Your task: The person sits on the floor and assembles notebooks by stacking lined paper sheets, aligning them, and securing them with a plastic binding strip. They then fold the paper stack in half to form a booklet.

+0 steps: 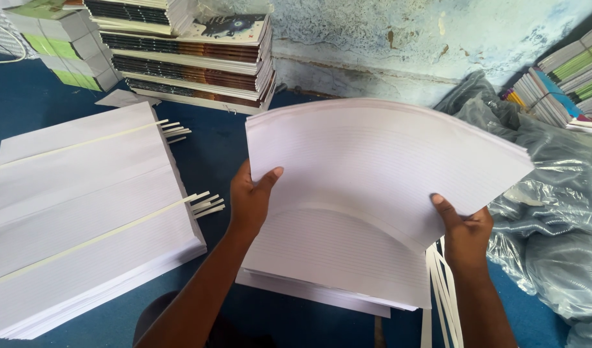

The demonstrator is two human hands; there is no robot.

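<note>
1. The left hand (251,201) grips the left edge of a bundle of ruled sheets (380,164), thumb on top and fingers curled underneath.
2. The right hand (465,233) clasps the right lower edge of the same bundle, thumb pressed on the top sheet, fingers hidden below.
3. The bundle is lifted and bowed into an arch, fanned at its far edge, above a flat pile of paper (335,258) that lies on the blue floor (218,154) just in front of the person.
4. A bigger stack of white paper (83,212) lies to the left, well apart from the hands, with thin white strips (202,203) sticking out between its layers.
5. More white strips (445,283) hang beside the right wrist.
6. Stacked notebooks (199,58) stand against the wall behind, and crumpled clear plastic wrap (554,212) lies to the right.
</note>
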